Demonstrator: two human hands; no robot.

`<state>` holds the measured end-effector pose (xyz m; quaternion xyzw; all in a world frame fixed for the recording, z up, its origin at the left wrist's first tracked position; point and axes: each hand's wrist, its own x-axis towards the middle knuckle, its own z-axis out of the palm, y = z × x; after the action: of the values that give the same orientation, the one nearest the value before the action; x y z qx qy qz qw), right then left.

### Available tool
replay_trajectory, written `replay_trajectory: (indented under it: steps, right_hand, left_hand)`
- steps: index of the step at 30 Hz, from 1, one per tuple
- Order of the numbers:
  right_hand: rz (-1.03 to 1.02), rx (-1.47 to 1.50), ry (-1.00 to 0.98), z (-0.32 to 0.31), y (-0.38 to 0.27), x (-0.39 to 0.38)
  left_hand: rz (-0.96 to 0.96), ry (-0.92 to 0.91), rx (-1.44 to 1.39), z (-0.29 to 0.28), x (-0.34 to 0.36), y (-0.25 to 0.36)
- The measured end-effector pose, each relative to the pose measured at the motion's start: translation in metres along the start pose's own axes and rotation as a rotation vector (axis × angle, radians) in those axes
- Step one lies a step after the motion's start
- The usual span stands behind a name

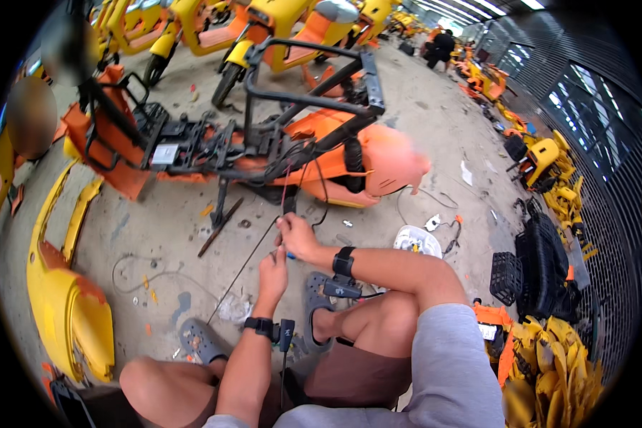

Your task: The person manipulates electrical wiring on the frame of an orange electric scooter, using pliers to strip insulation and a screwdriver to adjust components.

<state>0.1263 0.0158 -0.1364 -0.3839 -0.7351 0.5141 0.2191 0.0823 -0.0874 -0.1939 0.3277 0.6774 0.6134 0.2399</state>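
In front of me stands a stripped scooter with a black tube frame (264,96) and orange body panels (328,132). Cables hang from its underside, among them a red wire (284,189) running down to a small dark connector piece (289,205). My right hand (299,239) is closed with its fingertips at a thin black cable (246,262), just under that piece. Close below it, my left hand (272,277) is closed too; what its fingers hold is hidden. A bit of blue shows between the hands. The thin cable slants down toward my left shoe.
A yellow curved body panel (71,307) lies at the left. A white tub (417,241) with small parts stands right of my hands. Black crates (542,264) and stacked yellow panels (549,371) line the right. Yellow scooters (285,28) stand behind; a dark rod (221,227) lies on the floor.
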Motion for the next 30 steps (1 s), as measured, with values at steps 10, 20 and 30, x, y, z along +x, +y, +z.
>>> replay_trajectory:
  steps: [10,20,30]
  right_hand:
    - [0.023,-0.022,-0.052,0.004,0.010,-0.011]
    - [0.085,-0.005,-0.161,0.006,0.021,-0.031]
    - [0.342,0.111,-0.363,0.012,0.018,-0.027]
  left_hand:
    - [-0.030,-0.029,0.139,-0.007,-0.023,0.007]
    - [-0.103,0.036,0.189,0.003,-0.059,-0.007]
    - [-0.091,0.117,0.127,-0.010,-0.071,-0.016]
